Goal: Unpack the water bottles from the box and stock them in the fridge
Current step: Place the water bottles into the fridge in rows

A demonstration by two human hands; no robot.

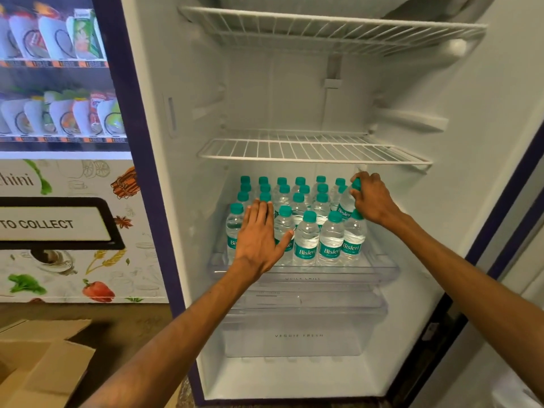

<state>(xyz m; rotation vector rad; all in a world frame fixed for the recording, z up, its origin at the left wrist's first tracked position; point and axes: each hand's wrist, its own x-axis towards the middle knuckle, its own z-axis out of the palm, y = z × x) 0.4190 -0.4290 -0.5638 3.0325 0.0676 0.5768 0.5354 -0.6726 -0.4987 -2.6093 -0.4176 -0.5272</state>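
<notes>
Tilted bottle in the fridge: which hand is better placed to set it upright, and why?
Right. The right hand grips the tilted bottle by its top; the left hand rests flat on the front bottles.

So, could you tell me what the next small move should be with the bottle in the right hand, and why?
Probably set it upright at the right end of the stocked bottles: the right hand grips the tilted bottle near its cap, while the left hand lies flat against the front row.

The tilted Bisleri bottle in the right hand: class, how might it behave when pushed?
The tilted Bisleri bottle probably feels heavy for its size: it looks full. Tall and narrow, leaning in the right hand, it could tip. Its clear plastic may flex.
</notes>
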